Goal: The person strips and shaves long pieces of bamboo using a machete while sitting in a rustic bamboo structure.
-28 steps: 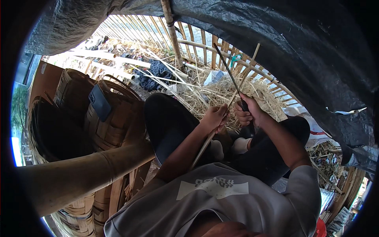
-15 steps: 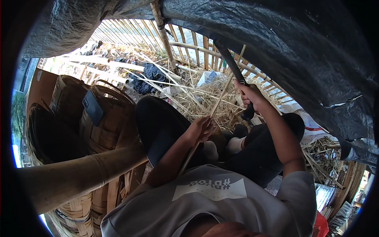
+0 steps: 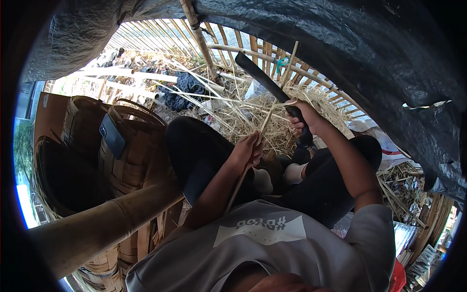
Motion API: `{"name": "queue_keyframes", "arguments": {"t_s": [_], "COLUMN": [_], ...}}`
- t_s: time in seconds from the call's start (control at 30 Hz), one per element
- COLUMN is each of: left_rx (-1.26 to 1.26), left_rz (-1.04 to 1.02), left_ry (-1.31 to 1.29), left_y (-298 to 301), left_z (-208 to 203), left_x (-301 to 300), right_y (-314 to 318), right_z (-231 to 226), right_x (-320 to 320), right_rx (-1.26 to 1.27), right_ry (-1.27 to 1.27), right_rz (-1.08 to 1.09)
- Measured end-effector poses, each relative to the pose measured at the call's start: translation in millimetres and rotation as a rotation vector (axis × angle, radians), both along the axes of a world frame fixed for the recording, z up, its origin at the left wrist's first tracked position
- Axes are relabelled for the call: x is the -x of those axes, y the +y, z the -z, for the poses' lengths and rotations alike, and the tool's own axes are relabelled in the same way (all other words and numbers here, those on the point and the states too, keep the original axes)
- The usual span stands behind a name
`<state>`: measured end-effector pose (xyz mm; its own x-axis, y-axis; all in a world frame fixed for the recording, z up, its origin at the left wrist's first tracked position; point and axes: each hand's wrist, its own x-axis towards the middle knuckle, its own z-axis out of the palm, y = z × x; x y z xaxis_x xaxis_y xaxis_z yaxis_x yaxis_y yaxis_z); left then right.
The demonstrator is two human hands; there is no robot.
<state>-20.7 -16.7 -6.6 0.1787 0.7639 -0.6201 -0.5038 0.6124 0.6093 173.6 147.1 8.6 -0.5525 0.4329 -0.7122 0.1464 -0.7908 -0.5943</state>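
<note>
**One strip, one blade, two busy hands**

So there's exactly one long pale strip [image 3: 267, 120] here, slanting from near the shirt [image 3: 331, 248] up toward the far fence [image 3: 245, 52], between the knees. One dark blade [image 3: 260, 74] crosses in front of it, tip pointing far left. One curl of pale stuff sits right by the grip. Around that: two pale socks or shoes, one heap of shavings [image 3: 243, 127] (way too many bits to count), one dark lump [image 3: 188, 93] far left, one thick bamboo pole [image 3: 104, 221] near left, and one phone-looking thing [image 3: 112, 136] on the woven baskets [image 3: 129, 168]. I make it at least two baskets, but they overlap.

Hard to make out: the strip's near end gets lost by the left forearm, and I can't tell if the blade actually bites into the strip. Black tarp [image 3: 384, 63] covers the far right.

Hands: the left [image 3: 247, 150] is curled round the strip, some fingers hidden. The right [image 3: 303, 118] is wrapped round the blade's black handle [image 3: 304, 137].
</note>
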Motion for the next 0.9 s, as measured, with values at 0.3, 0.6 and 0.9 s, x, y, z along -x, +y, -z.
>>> {"name": "queue_keyframes", "arguments": {"t_s": [0.3, 0.6, 0.9], "left_rx": [0.073, 0.116, 0.136], "left_rz": [0.101, 0.198, 0.307], "left_ry": [0.387, 0.357, 0.227], "left_y": [-4.1, -13.4, -15.0], "left_z": [28.7, 41.4, 20.0], "left_x": [-1.7, -8.3, 1.4], "right_y": [2.7, 11.2, 47.5], "right_z": [35.3, 98.8, 84.5], "right_x": [18.0, 18.3, 2.3], "right_rx": [-0.183, -0.148, -0.236], "right_ry": [-0.376, -0.393, -0.312], "right_rz": [0.047, -0.024, 0.166]}}
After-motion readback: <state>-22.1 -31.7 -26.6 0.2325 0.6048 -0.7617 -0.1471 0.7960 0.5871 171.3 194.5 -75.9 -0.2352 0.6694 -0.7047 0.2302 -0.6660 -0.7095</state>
